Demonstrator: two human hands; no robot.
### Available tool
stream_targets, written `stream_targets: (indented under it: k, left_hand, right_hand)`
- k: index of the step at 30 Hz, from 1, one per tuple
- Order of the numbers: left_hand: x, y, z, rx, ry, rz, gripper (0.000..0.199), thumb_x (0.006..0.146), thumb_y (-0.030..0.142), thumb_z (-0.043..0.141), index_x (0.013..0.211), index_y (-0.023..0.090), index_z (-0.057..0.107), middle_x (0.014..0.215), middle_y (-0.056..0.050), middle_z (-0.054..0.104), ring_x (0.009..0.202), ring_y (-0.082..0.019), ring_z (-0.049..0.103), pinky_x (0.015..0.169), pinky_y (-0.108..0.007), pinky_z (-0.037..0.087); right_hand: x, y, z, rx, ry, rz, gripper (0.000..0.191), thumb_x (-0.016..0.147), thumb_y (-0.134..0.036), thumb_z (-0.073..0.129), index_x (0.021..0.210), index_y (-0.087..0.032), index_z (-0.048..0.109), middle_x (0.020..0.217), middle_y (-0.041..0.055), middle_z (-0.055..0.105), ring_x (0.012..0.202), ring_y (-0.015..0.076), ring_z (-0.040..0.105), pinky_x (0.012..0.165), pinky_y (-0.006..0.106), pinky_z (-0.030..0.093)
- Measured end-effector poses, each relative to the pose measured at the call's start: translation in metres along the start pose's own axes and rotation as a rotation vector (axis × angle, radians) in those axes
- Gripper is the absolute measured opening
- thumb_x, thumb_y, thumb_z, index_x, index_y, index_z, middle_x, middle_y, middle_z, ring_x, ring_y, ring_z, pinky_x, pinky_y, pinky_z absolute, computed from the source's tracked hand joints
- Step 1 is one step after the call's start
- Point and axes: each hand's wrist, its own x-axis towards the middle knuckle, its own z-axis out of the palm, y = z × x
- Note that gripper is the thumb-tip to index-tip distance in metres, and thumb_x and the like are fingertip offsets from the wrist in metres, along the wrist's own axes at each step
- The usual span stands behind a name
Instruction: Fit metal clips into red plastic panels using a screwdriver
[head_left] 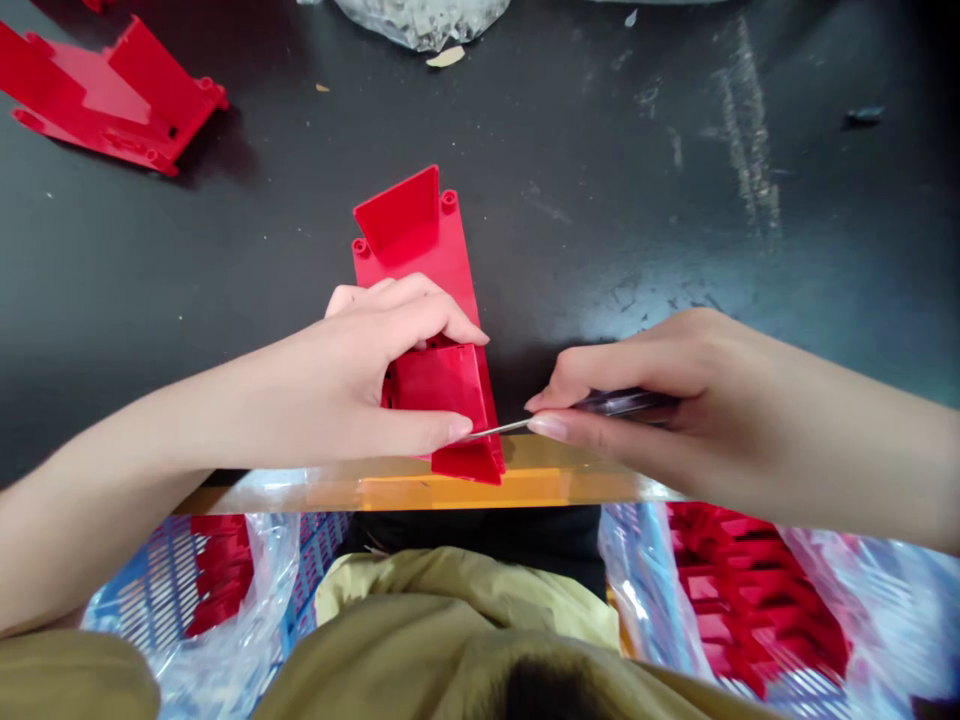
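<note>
A red plastic part (450, 260) with raised flaps and small round posts lies at the front edge of the black table. My left hand (397, 360) is closed over it, fingers across the middle and thumb along the near flap. In my right hand (637, 390) is a thin tool with a dark handle (619, 402) and a narrow metal blade (502, 428), which looks like a craft knife. The blade's tip reaches the red part's near end, right beside my left thumb. Whether the tip touches the plastic is hard to tell.
Another red part (142, 100) lies at the upper left. A clear bag of small pieces (427, 18) sits at the back. Below the table's yellow edge (570, 480), blue baskets (161, 590) lined with clear plastic stand left and right, with red parts (750, 590) inside.
</note>
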Motion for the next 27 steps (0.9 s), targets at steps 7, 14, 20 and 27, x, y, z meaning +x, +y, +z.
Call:
stream_targets:
  k: [7,14,20,27]
  left_hand:
    - [0.003,0.001,0.008,0.049,0.066,-0.029,0.044,0.071,0.047,0.078,0.103,0.026,0.058,0.104,0.001,0.055,0.099,-0.024,0.051,0.096,-0.045,0.038]
    - [0.005,0.002,0.007,0.038,0.028,-0.034,0.037,0.075,0.042,0.075,0.101,0.023,0.057,0.097,0.002,0.053,0.096,-0.024,0.051,0.095,-0.047,0.035]
    - [0.003,-0.005,0.0,0.011,-0.047,0.029,0.034,0.085,0.044,0.064,0.109,0.022,0.056,0.101,-0.002,0.055,0.099,-0.024,0.049,0.094,-0.045,0.032]
    - [-0.001,-0.006,-0.004,-0.043,-0.057,0.022,0.028,0.089,0.032,0.056,0.116,0.024,0.056,0.107,0.001,0.057,0.105,-0.02,0.049,0.1,-0.041,0.026]
  right_hand:
    - [0.003,-0.001,-0.001,-0.024,0.003,-0.007,0.029,0.092,-0.037,0.054,0.067,-0.023,0.061,0.042,-0.007,0.036,0.039,0.0062,0.021,0.038,0.023,0.019]
    - [0.005,-0.006,-0.003,0.05,-0.077,0.066,0.034,0.09,-0.034,0.053,0.059,-0.021,0.05,0.04,-0.0076,0.031,0.035,0.0051,0.022,0.034,0.022,0.016]
    - [-0.007,-0.016,0.009,-0.025,0.046,0.154,0.027,0.091,-0.032,0.053,0.066,-0.021,0.052,0.048,-0.0068,0.037,0.043,0.0068,0.027,0.042,0.022,0.022]
    - [-0.012,-0.012,0.007,0.08,0.086,0.158,0.033,0.094,-0.041,0.053,0.068,-0.02,0.055,0.053,-0.0067,0.041,0.05,0.0068,0.031,0.046,0.021,0.026]
